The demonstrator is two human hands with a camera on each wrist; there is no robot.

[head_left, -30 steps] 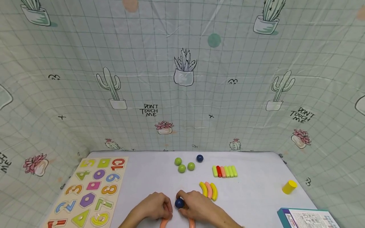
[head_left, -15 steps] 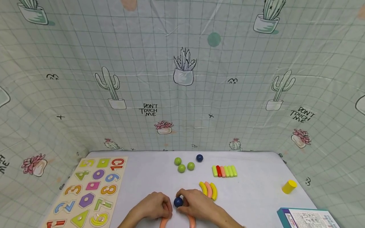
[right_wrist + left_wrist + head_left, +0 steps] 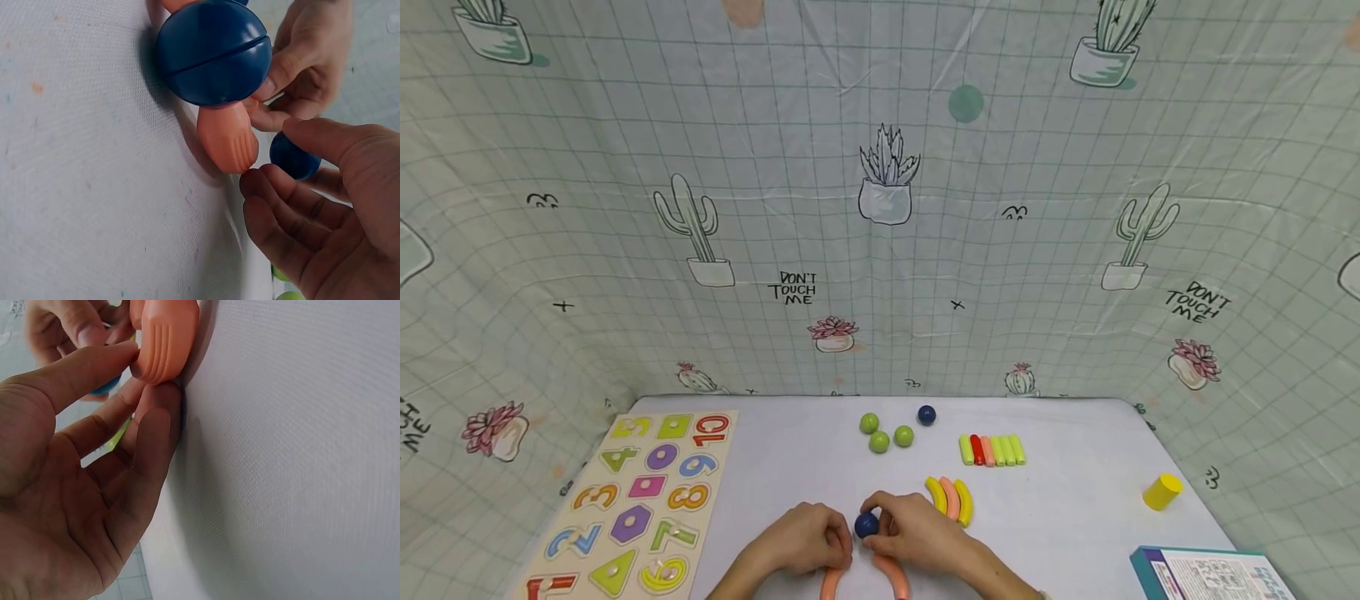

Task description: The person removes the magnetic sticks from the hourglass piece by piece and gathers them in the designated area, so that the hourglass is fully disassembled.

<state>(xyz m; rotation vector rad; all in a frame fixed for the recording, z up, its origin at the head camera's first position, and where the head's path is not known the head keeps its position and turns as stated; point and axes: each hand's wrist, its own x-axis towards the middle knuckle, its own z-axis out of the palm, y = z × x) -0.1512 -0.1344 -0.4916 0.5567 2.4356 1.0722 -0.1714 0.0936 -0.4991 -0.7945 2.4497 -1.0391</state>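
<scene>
Two hands at near table edge: your left hand (image 3: 808,542) pinches orange curved plastic piece (image 3: 164,339); right hand (image 3: 913,533) pinches small dark-blue ball (image 3: 867,524) between them. Joining step, likely; next, line ball up with piece's end.

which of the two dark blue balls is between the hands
The near dark blue ball, at the table's front edge, sits between the left hand and right hand. The other dark blue ball lies untouched at the back, beside three green balls.
</scene>
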